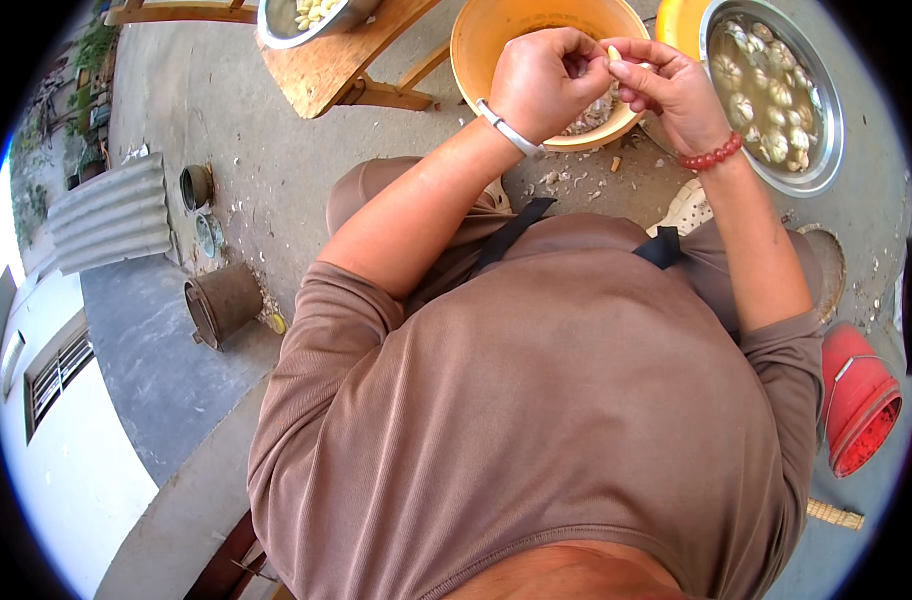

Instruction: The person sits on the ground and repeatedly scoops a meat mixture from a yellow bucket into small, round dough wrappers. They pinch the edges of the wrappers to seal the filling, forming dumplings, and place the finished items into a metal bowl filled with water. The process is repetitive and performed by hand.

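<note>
Over an orange plastic basin point(478, 56) my two hands meet at the fingertips. A pale garlic clove point(614, 53) is pinched in my right hand point(669, 86), which has a red bead bracelet at the wrist. The fingers of my left hand point(549, 82) are curled close against it; whether they grip anything is hidden. Garlic skins point(597, 116) lie in the basin. At the right, a metal basin point(834, 142) holds whole garlic bulbs point(741, 109) in cloudy water. At the upper left, peeled cloves point(313, 12) fill part of a metal bowl point(282, 39).
The bowl stands on a wooden bench point(306, 79). A red bucket point(853, 382) lies tipped on the right, near a round woven tray point(831, 270). On the left are a rusty metal container point(223, 300), a small pot point(194, 187) and a corrugated sheet point(114, 217). Skins litter the concrete floor.
</note>
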The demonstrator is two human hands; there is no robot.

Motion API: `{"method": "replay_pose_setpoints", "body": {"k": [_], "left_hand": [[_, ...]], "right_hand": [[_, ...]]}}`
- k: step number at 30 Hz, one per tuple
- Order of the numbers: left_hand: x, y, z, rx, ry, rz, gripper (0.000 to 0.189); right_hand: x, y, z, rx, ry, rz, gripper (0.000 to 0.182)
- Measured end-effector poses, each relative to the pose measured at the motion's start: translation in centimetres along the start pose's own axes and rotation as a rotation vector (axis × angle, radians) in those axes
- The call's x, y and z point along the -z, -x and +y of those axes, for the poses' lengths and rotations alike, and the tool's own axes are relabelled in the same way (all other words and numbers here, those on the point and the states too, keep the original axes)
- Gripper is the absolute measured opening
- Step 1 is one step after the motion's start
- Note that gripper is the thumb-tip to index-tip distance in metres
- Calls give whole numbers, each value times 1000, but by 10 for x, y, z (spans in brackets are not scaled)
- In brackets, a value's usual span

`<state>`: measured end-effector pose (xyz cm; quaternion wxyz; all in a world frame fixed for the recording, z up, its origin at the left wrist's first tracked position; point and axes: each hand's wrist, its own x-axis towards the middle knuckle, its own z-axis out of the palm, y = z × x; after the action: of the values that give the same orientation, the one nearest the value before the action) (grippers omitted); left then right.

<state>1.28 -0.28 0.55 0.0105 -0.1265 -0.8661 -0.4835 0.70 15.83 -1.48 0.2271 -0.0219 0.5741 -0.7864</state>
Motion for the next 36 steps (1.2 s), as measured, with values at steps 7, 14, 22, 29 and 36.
{"method": "replay_pose_setpoints", "body": {"k": [7, 14, 22, 29, 36], "left_hand": [[3, -2, -3, 134, 323, -9, 9], [10, -7, -4, 216, 568, 24, 6], [9, -5, -2, -138, 143, 37, 7], [8, -6, 0, -375, -187, 77, 12], [4, -4, 0, -420, -206, 101, 11]], "right_hand": [[1, 0, -3, 10, -46, -66, 22], [2, -2, -2, -7, -54, -84, 23], [7, -4, 0, -36, -211, -32, 19], [7, -1, 1, -69, -239, 11, 18], [8, -1, 2, -60, -207, 37, 18]]}}
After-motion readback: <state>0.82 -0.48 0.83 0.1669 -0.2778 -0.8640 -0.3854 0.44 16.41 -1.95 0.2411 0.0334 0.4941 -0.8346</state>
